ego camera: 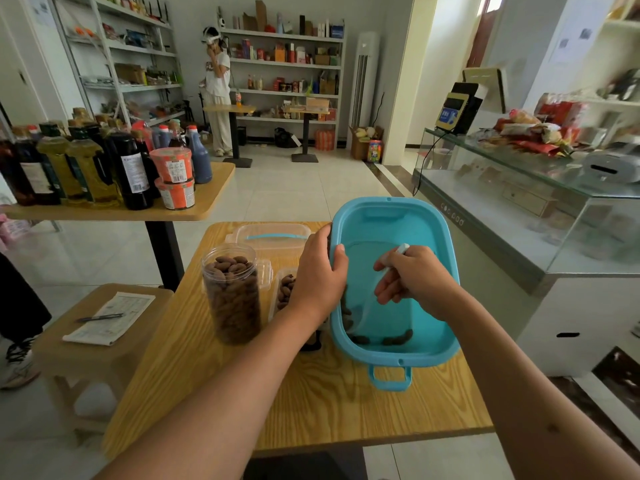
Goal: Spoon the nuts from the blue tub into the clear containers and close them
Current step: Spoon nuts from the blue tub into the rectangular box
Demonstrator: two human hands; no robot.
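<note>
Head view: the left hand (320, 271) grips the tilted blue tub's (446, 265) left rim while the right hand (412, 282) pinches a clear scoop (367, 306), angled down towards the last nuts (398, 338) below, by the near wall.

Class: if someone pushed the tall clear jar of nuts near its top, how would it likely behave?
The tall clear jar looks nearly full, so probably heavy and steady. Being tall and narrow, it might tip rather than slide. With no lid on, nuts would likely spill.
</note>
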